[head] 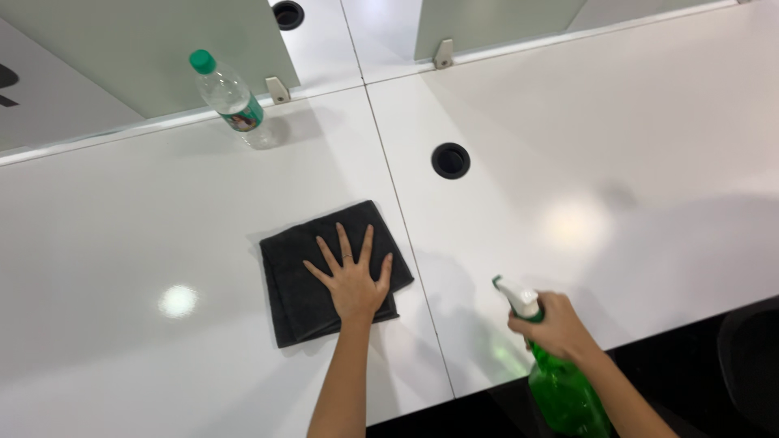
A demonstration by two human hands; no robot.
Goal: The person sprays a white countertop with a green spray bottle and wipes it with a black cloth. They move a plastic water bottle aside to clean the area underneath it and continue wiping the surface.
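Observation:
My left hand [354, 280] lies flat with fingers spread on a folded dark grey cloth [300, 280], which rests on the white desk [162, 243]. My right hand [556, 324] grips a green spray bottle [564, 389] by its neck, just past the desk's near edge. The bottle's white nozzle [513, 294] points left over the desk surface.
A clear plastic bottle with a green cap [229, 97] stands at the back left by a grey partition [162, 45]. A round black cable hole [450, 160] sits in the right desk panel, another [287, 14] lies beyond the divider. A seam [398, 211] runs between the desk panels.

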